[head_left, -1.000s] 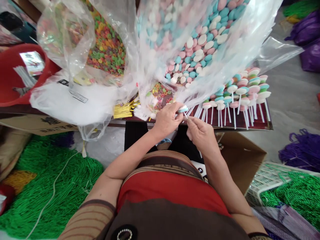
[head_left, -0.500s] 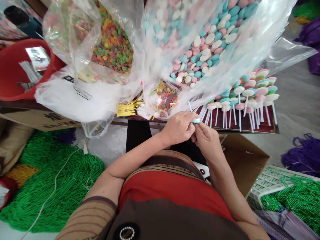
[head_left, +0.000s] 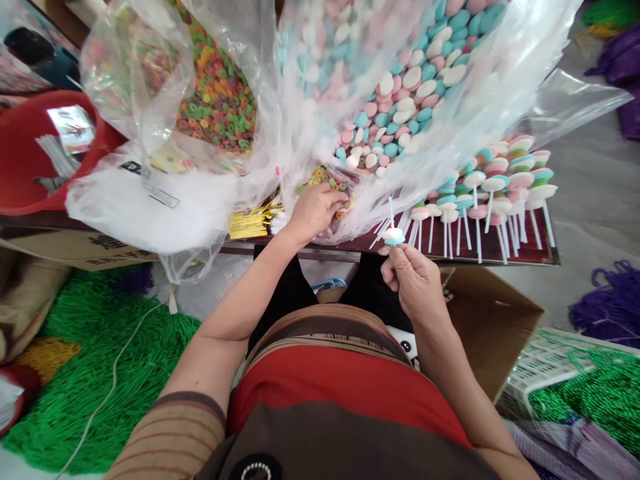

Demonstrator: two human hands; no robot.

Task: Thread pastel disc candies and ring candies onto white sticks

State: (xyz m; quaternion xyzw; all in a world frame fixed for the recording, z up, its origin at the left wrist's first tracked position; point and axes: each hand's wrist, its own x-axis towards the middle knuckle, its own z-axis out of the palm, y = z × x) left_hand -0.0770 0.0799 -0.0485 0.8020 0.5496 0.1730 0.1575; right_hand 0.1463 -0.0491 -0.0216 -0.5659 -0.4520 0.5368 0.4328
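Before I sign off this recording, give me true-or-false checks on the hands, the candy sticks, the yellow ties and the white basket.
1. The right hand holds a stick bearing white and blue candy. True.
2. The left hand grips the red basin. False: it is at the loose ring candies.
3. More candy sticks lie toward the right end of the table. True.
4. The yellow ties lie inside the white basket. False: they lie on the table.
5. The white basket holds green strands. True.
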